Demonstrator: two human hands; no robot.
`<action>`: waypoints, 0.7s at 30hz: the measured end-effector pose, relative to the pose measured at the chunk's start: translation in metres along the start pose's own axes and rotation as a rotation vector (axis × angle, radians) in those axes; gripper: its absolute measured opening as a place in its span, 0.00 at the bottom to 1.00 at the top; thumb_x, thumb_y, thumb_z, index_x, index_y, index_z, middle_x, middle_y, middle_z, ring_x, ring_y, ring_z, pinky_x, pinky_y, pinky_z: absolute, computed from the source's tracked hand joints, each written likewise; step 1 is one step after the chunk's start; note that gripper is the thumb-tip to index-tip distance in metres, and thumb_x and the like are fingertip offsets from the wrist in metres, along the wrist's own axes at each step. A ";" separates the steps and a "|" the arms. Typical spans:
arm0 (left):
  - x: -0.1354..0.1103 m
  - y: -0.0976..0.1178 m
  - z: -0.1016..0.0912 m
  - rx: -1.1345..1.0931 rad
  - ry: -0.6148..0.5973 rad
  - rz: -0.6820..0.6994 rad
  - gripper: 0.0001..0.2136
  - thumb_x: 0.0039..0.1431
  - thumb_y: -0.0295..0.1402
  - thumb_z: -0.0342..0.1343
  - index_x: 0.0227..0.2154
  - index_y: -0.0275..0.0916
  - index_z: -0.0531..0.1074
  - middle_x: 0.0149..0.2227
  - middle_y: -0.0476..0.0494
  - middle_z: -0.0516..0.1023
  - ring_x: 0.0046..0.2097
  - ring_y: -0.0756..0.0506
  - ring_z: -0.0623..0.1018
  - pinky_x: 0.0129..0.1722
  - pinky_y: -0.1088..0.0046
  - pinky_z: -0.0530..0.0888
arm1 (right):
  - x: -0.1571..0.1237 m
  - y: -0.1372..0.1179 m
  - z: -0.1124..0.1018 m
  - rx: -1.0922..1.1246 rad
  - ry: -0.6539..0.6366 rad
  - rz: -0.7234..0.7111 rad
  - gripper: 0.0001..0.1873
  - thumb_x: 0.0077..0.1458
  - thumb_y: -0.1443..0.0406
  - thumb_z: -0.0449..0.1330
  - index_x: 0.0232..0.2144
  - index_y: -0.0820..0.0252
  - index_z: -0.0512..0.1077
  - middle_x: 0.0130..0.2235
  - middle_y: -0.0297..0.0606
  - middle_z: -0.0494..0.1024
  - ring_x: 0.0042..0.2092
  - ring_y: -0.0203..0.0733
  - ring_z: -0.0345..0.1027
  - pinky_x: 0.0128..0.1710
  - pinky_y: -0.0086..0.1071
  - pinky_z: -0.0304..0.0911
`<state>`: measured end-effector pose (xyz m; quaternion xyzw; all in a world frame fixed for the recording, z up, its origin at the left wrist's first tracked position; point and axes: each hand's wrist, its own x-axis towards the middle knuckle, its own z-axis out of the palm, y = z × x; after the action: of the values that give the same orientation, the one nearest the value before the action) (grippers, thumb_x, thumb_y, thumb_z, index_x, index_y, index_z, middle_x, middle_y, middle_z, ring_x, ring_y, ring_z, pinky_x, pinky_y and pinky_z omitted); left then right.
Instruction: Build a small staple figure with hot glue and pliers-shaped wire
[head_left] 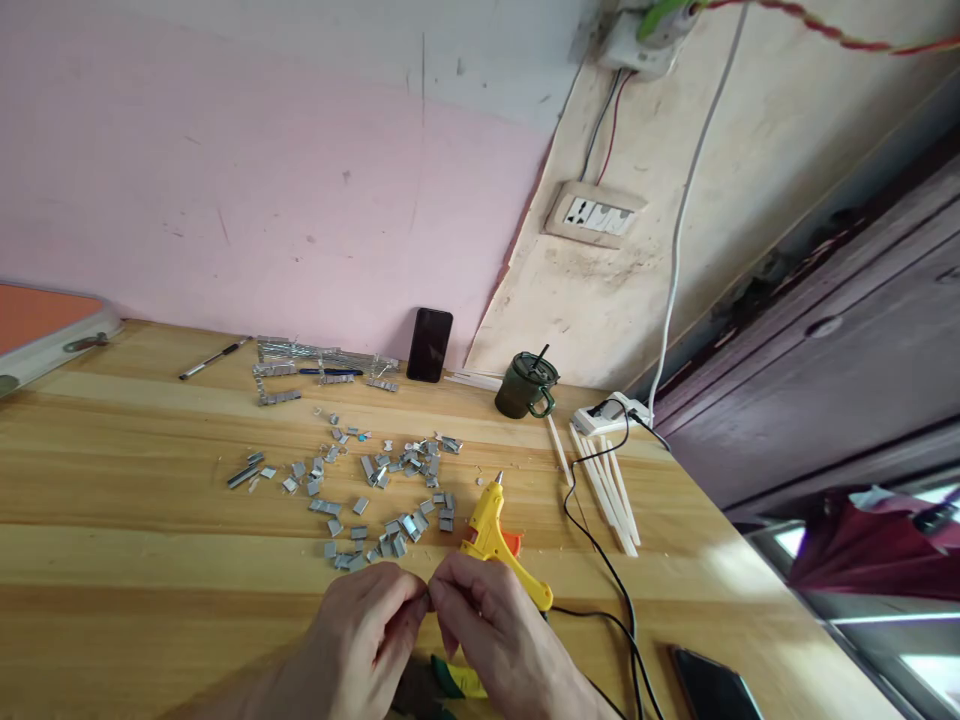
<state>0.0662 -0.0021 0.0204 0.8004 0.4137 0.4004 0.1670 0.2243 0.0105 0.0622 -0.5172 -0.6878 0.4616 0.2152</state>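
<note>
My left hand [371,635] and my right hand [487,625] meet at the front middle of the table, fingertips pinched together. Whatever is between them is tiny and mostly hidden by the fingers. Just beyond my right hand lies a yellow glue gun [491,535] with an orange trigger, its nozzle pointing away. Ahead of my left hand several small grey metal-looking pieces [394,535] are scattered. Below my hands a yellow and dark green thing [466,682] shows in part; its kind is hidden.
White glue sticks [607,490] lie at right beside a power strip [611,412] and black cable [600,550]. A dark green mug [527,385] and an upright phone [430,345] stand near the wall. Another phone [712,685] lies front right; a pen [215,358] and metal strips [322,358] lie back left.
</note>
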 end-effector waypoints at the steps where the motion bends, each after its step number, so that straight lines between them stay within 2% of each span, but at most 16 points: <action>1: 0.001 0.001 -0.002 0.039 -0.003 0.019 0.10 0.59 0.22 0.45 0.26 0.41 0.65 0.21 0.50 0.72 0.23 0.50 0.73 0.24 0.78 0.69 | 0.001 -0.003 0.000 -0.039 -0.002 -0.013 0.14 0.55 0.66 0.48 0.19 0.59 0.60 0.19 0.28 0.62 0.22 0.32 0.53 0.22 0.26 0.48; 5: 0.002 0.005 -0.006 0.177 -0.024 0.100 0.11 0.56 0.19 0.44 0.25 0.41 0.63 0.21 0.49 0.73 0.23 0.48 0.74 0.22 0.76 0.69 | 0.001 -0.009 -0.001 -0.189 0.012 -0.028 0.13 0.53 0.70 0.49 0.18 0.58 0.61 0.18 0.28 0.63 0.21 0.32 0.55 0.23 0.28 0.49; 8: 0.003 0.007 -0.007 0.186 -0.009 0.115 0.11 0.55 0.19 0.44 0.24 0.42 0.63 0.20 0.49 0.73 0.22 0.48 0.74 0.22 0.76 0.69 | -0.001 -0.011 -0.002 -0.240 0.014 -0.048 0.14 0.54 0.69 0.49 0.18 0.58 0.61 0.18 0.29 0.64 0.22 0.33 0.57 0.24 0.28 0.50; 13: 0.003 0.009 -0.009 0.129 -0.003 0.086 0.11 0.55 0.20 0.45 0.22 0.42 0.61 0.19 0.51 0.70 0.21 0.49 0.70 0.23 0.76 0.66 | -0.010 -0.009 -0.006 -0.132 -0.100 -0.074 0.16 0.60 0.64 0.46 0.20 0.58 0.61 0.21 0.29 0.64 0.25 0.33 0.57 0.26 0.27 0.52; 16: 0.004 0.012 -0.016 0.000 -0.047 -0.018 0.11 0.54 0.22 0.46 0.19 0.42 0.60 0.18 0.53 0.65 0.20 0.51 0.65 0.21 0.77 0.62 | -0.013 -0.010 -0.008 -0.041 -0.165 -0.051 0.15 0.60 0.63 0.46 0.22 0.59 0.63 0.22 0.31 0.66 0.26 0.34 0.59 0.27 0.27 0.54; 18: 0.006 0.015 -0.023 -0.195 -0.109 -0.174 0.11 0.56 0.25 0.46 0.19 0.41 0.61 0.18 0.54 0.61 0.21 0.51 0.62 0.20 0.77 0.60 | -0.013 -0.010 -0.010 0.069 -0.176 -0.032 0.14 0.58 0.60 0.49 0.24 0.60 0.65 0.22 0.32 0.66 0.25 0.34 0.59 0.26 0.27 0.54; 21: 0.009 0.018 -0.031 -0.535 -0.142 -0.437 0.12 0.59 0.34 0.47 0.21 0.40 0.63 0.18 0.55 0.59 0.22 0.52 0.61 0.20 0.78 0.59 | -0.012 -0.010 -0.013 0.271 -0.051 -0.049 0.18 0.55 0.53 0.53 0.25 0.61 0.66 0.20 0.31 0.65 0.22 0.32 0.55 0.22 0.26 0.52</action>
<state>0.0544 -0.0075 0.0553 0.6467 0.4431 0.3925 0.4811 0.2336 0.0050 0.0790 -0.4547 -0.6369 0.5579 0.2765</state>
